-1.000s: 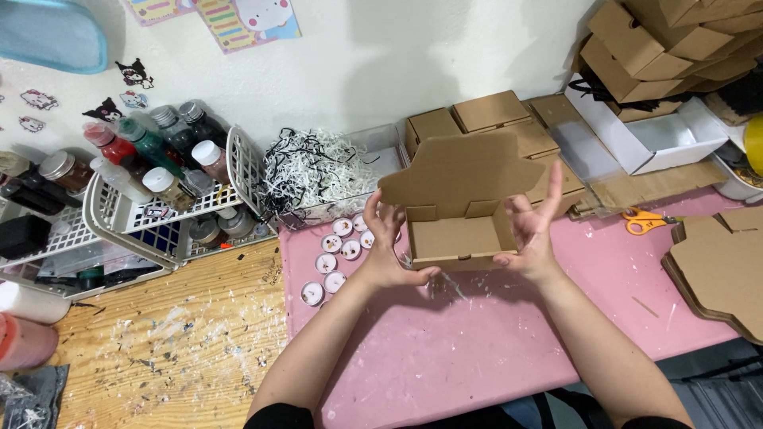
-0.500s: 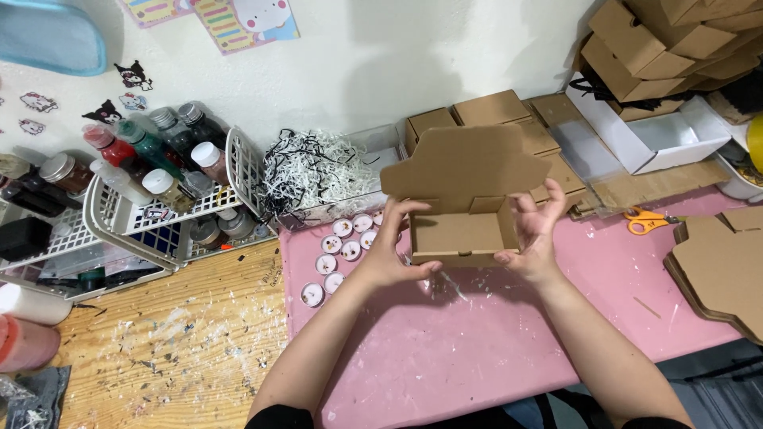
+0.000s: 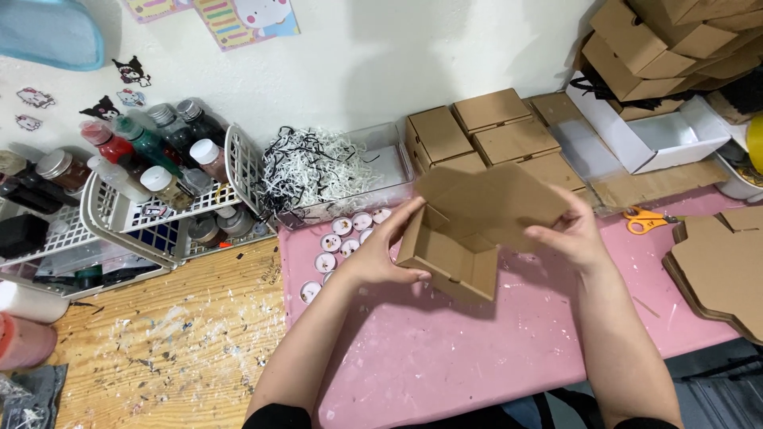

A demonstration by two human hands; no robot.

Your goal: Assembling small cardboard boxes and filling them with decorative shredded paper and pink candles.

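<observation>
so both hands are on a half-folded brown cardboard box [image 3: 457, 246], held up just above the pink worktop [image 3: 445, 349]. the left hand [image 3: 381, 254] has its grip closed on the box's left wall, fingers up along the side and thumb tucked under near the front corner. the right hand [image 3: 574, 234] has its grip on the open lid flap, fingers spread over the far right edge of it. the box is tilted, open side facing up and toward the camera, lid flap leaning back. just left of the box there's a cluster of little round white discs [image 3: 338, 242] lying on the pink surface. behind those sits a clear bin of black and white shredded paper [image 3: 314, 171], and next to that a row of finished brown boxes [image 3: 485, 127] against the wall. orange-handled scissors [image 3: 645, 218] lie off to the right, near a stack of flat cardboard cutouts [image 3: 719, 266]. far left is a white wire basket with paint bottles [image 3: 151, 159] on a paint-splattered wooden surface [image 3: 159, 349].
</observation>
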